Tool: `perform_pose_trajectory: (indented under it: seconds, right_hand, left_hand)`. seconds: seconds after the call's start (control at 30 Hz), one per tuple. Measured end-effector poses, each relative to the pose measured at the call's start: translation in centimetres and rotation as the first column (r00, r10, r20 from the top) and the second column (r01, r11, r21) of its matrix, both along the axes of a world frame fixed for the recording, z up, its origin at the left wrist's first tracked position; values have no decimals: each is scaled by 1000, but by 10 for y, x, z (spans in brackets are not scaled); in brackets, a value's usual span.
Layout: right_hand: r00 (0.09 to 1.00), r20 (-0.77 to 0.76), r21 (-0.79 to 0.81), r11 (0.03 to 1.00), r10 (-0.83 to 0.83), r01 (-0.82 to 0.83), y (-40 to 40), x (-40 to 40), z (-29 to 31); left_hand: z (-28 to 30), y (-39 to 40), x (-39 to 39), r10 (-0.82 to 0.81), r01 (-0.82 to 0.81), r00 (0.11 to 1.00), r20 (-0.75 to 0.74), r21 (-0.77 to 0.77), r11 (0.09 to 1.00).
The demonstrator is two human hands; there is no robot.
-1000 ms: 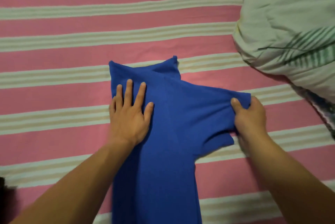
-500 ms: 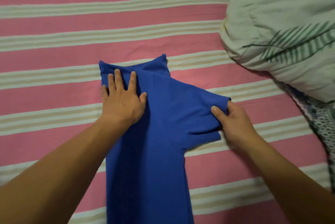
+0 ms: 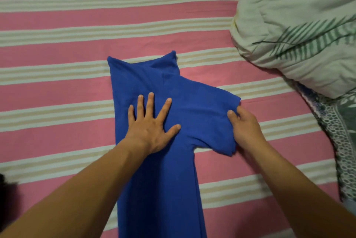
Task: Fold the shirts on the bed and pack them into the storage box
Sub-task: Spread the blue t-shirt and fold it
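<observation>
A soft blue knit shirt [image 3: 154, 170] lies half-folded on the pink striped bed sheet [image 3: 57, 102]. The left hand [image 3: 152, 128] presses it flat, fingers straight and splayed. The right hand [image 3: 244, 128] pinches the sleeve [image 3: 212, 118], fingers clamped on its hem.

A pale green quilt [image 3: 300, 31] with a darker green palm-leaf print lies bunched in a heap. Under its lower edge a second cloth [image 3: 339, 133] shows, grey-green with a small white net pattern and leaf shapes. Left of the quilt, touching it, spreads a pink sheet [image 3: 77, 14] crossed by cream and beige stripes.
</observation>
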State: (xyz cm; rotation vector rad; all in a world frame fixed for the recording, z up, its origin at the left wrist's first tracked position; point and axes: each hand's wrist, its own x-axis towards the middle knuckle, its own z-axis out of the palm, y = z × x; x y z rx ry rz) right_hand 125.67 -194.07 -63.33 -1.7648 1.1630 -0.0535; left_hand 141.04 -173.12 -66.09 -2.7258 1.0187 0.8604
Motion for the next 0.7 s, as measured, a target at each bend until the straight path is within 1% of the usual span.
perform_pose_trajectory:
  seconds: [0.07, 0.1, 0.13, 0.17, 0.2, 0.23, 0.27, 0.3, 0.33, 0.37, 0.4, 0.43, 0.47, 0.5, 0.53, 0.6, 0.67, 0.7]
  right_hand:
    - [999, 42, 42, 999, -32, 30, 0, 6, 14]
    - [998, 66, 38, 999, -14, 12, 1, 13, 26]
    - [995, 94, 23, 999, 44, -46, 2, 23, 39]
    - [985, 109, -7, 991, 134, -134, 6, 35, 54]
    - [968, 97, -49, 972, 233, -229, 12, 48, 67]
    - [942, 64, -94, 941, 330, -324, 21, 60, 79]
    - [908, 26, -129, 902, 419, -412, 33, 72, 88]
    - [866, -12, -151, 855, 500, -496, 48, 84, 95]
    - [816, -38, -149, 804, 576, -575, 65, 94, 99]
    - [761, -60, -113, 753, 646, -648, 84, 102, 99]
    - [705, -70, -51, 703, 706, -709, 103, 106, 94]
    - [644, -93, 18, 648, 759, -761, 120, 107, 86]
    - [591, -141, 79, 604, 794, -793, 135, 103, 77]
    - [556, -202, 112, 583, 806, -805, 145, 97, 67]
    - [539, -269, 99, 580, 798, -809, 148, 89, 58]
    - [508, -387, 10, 555, 769, -832, 144, 68, 44]
    - [443, -443, -55, 469, 780, -881, 135, 43, 36]
    - [388, -459, -105, 385, 799, -917, 133, 31, 33]
  left_hand:
    - [14, -10, 5, -8, 11, 997, -77, 43, 999]
    - [25, -13, 8, 15, -14, 991, -130, 11, 1000]
    - [38, -13, 12, 86, -104, 977, -195, -84, 991]
    - [52, -9, 17, 202, -273, 938, -283, -240, 931]
    - [66, -2, 20, 338, -500, 846, -412, -396, 770]
    - [77, 8, 24, 435, -719, 688, -581, -467, 514]
    - [85, 20, 26, 440, -880, 476, -762, -410, 241]
    - [91, 32, 28, 353, -969, 242, -904, -245, 37]
    - [92, 44, 30, 214, -997, 31, -976, -46, -64]
    - [89, 53, 31, 104, -989, -125, -987, 116, -93]
    - [82, 60, 32, 51, -973, -217, -975, 212, -87]
    - [72, 64, 32, 48, -965, -257, -965, 253, -73]
    - [62, 66, 31, 76, -965, -258, -963, 254, -64]
    - [53, 66, 30, 115, -972, -232, -966, 226, -58]
    - [46, 66, 28, 143, -980, -197, -970, 192, -46]
    - [37, 64, 25, 160, -990, -139, -977, 139, -11]
    - [32, 64, 23, 162, -994, -108, -981, 111, 8]
    - [31, 64, 24, 177, -995, -92, -980, 97, 17]
